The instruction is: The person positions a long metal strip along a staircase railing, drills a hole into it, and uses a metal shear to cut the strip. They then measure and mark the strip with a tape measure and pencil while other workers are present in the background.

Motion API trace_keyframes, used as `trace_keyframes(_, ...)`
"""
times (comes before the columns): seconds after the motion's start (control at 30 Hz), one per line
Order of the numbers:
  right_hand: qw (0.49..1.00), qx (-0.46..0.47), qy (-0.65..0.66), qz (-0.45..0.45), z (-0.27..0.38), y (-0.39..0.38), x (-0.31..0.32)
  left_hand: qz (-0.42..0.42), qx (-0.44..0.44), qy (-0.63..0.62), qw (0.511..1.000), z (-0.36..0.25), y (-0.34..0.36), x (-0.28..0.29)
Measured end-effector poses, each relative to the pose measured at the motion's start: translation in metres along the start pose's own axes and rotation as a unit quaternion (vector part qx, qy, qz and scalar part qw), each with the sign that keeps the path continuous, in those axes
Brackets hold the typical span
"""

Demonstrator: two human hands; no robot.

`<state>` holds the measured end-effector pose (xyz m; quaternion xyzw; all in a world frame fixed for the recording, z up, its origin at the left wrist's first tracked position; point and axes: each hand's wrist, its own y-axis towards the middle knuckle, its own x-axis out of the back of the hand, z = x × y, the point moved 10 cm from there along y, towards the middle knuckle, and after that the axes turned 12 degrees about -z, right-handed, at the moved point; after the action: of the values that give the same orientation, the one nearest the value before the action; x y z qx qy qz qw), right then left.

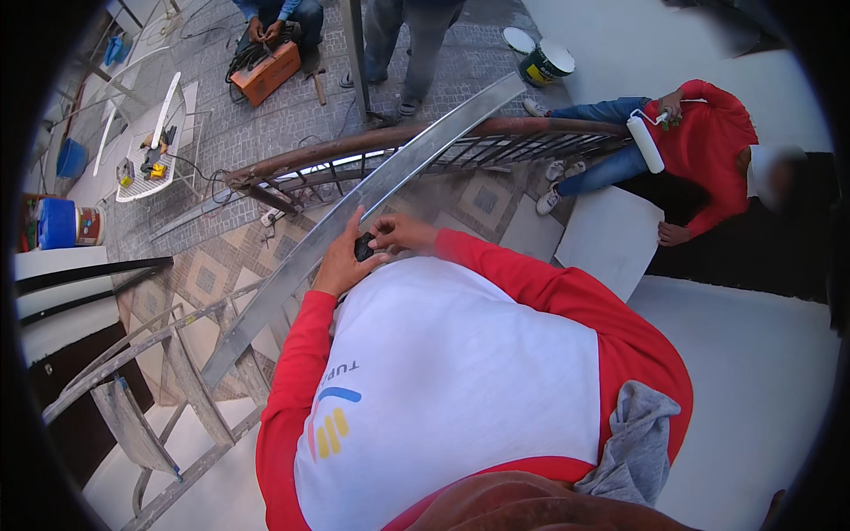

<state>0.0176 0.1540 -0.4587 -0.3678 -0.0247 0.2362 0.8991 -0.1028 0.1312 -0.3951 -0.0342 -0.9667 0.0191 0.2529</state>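
Observation:
My left hand (340, 262) is closed around a small black object (364, 247), its index finger pointing up along a metal channel. What kind of object it is, I cannot make out. From the other side my right hand (400, 234) meets it, thumb and fingertips pinched at its edge. Both hands are in front of my white shirt with red sleeves. The long silver metal channel (390, 181) runs slantwise past my left hand, from the lower left to the upper right, and crosses a brown curved railing (301, 157).
A wooden ladder (199, 389) stands at lower left. At right, a co-worker in red sits holding a paint roller (645, 143). Another person's hands are near an orange machine (267, 73). A paint bucket (547, 62), a white metal table (146, 188) with tools and a hammer (319, 86) are beyond the railing.

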Motion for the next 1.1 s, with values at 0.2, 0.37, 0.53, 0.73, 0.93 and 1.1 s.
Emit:
trace_keyframes(0.2, 0.994, -0.052, 0.094, -0.006, -0.006, 0.009, 0.062, 0.007, 0.076, 0.111, 0.991, 0.093, -0.053, 0.021)
trace_keyframes(0.37, 0.925, 0.091, 0.329, -0.169, 0.069, 0.026, 0.323, -0.018, 0.215, 0.121, 0.969, 0.204, -0.174, 0.116)
trace_keyframes(0.53, 0.867, 0.278, 0.143, -0.388, 0.108, 0.035, 0.490, -0.061, 0.230, 0.197, 0.951, 0.232, -0.232, 0.165)
trace_keyframes(0.73, 0.919, 0.117, 0.238, -0.292, 0.034, 0.080, 0.349, -0.114, 0.206, 0.238, 0.942, 0.207, -0.150, 0.095)
trace_keyframes(0.93, 0.948, 0.022, 0.197, -0.249, -0.013, 0.111, 0.266, -0.122, 0.212, 0.238, 0.940, 0.187, -0.102, 0.070)
trace_keyframes(1.1, 0.949, 0.047, 0.163, -0.264, -0.004, 0.129, 0.273, -0.123, 0.225, 0.251, 0.934, 0.187, -0.098, 0.068)
